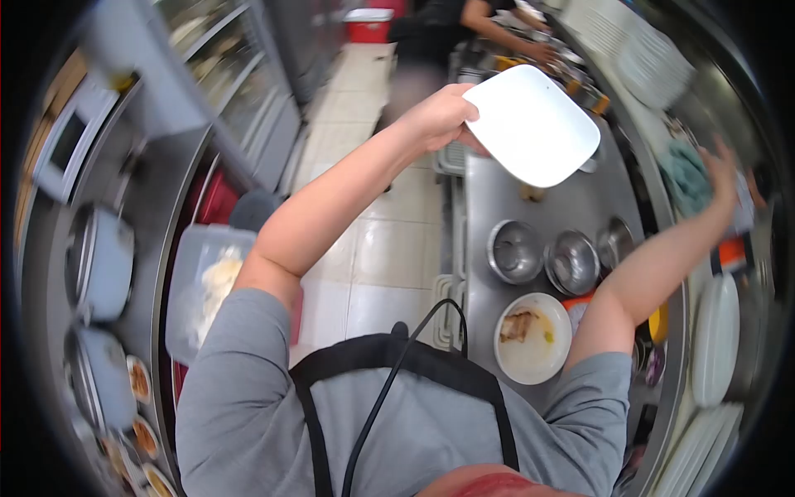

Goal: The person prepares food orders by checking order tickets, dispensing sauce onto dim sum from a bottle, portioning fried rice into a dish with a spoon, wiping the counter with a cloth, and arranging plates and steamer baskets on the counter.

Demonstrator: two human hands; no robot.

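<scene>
A white square plate with rounded corners [534,126] is held up over the steel counter [497,178]. My left hand [443,118] grips it by its left edge, fingers partly hidden under it. On the right, my right hand [722,170] reaches over the shelf with its fingers apart, beside a green cloth [686,178]; it is slightly blurred, and nothing shows in it. Below the plate stand metal bowls [515,251] and a white bowl [532,373] with a piece of food and some liquid.
Another person's arm [501,33] works at the counter's far end. Stacked plates [654,66] and long white dishes [716,340] line the right shelf. At left are a plastic container [186,286] with pale food and large pots [108,265].
</scene>
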